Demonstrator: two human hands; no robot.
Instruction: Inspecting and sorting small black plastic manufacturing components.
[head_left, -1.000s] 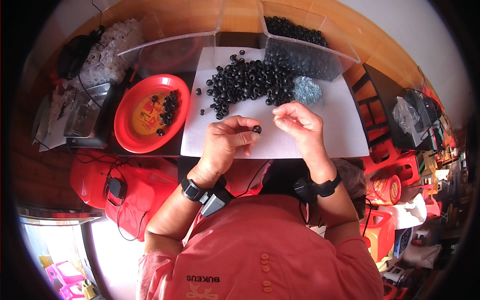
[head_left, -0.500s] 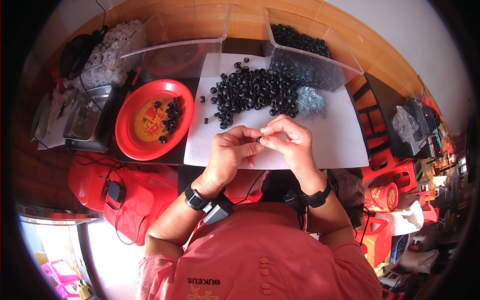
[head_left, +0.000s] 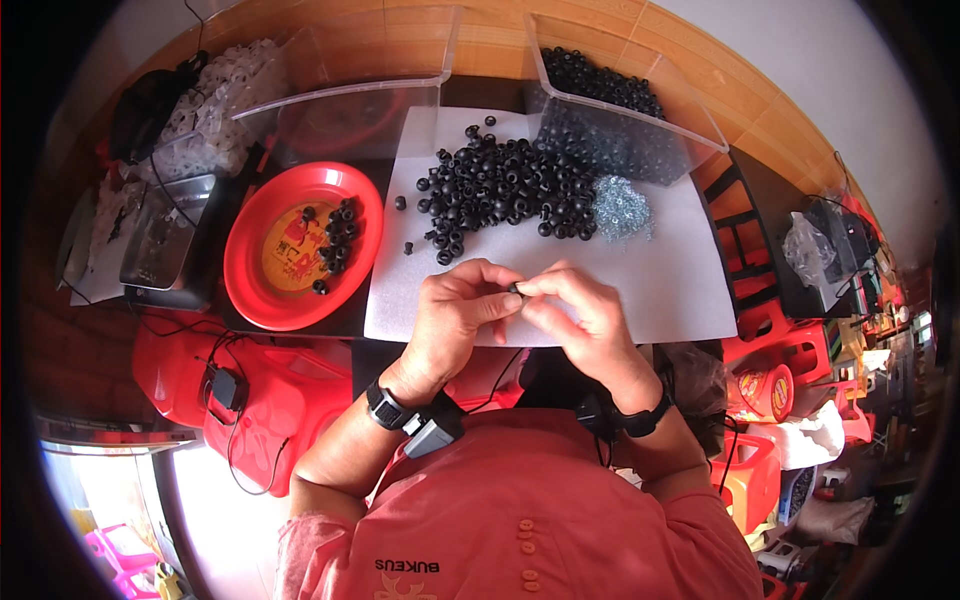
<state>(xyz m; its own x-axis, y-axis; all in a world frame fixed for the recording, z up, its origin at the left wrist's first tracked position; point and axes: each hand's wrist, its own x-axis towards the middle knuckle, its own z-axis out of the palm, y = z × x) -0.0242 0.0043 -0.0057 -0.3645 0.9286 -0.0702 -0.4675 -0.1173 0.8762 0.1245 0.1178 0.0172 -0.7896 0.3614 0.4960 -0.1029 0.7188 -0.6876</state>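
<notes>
Above the near edge of a white foam sheet (head_left: 660, 290), my left hand (head_left: 455, 310) pinches a small round black part (head_left: 515, 289) between thumb and fingers. My right hand (head_left: 580, 308) meets it from the other side, its thumb and forefinger closed at the same part; whether it also holds a tiny piece is hidden. Just beyond the hands lies a heap of black ring-like parts (head_left: 500, 185). Beside the heap, on its right, is a small pile of silvery metal pieces (head_left: 622, 208). A red plate (head_left: 245, 290) on the left holds several black parts.
A clear bin (head_left: 690, 135) of black parts stands at the back right, another clear bin (head_left: 345, 105) at the back left. White plastic pieces (head_left: 235, 90) are heaped far left, near a metal tray (head_left: 165, 240). Red stools (head_left: 270, 400) stand below the table's left side.
Both hands have come slightly nearer to me, still together at the black part. My right fingers have shifted, and more of the part shows between the fingertips.
</notes>
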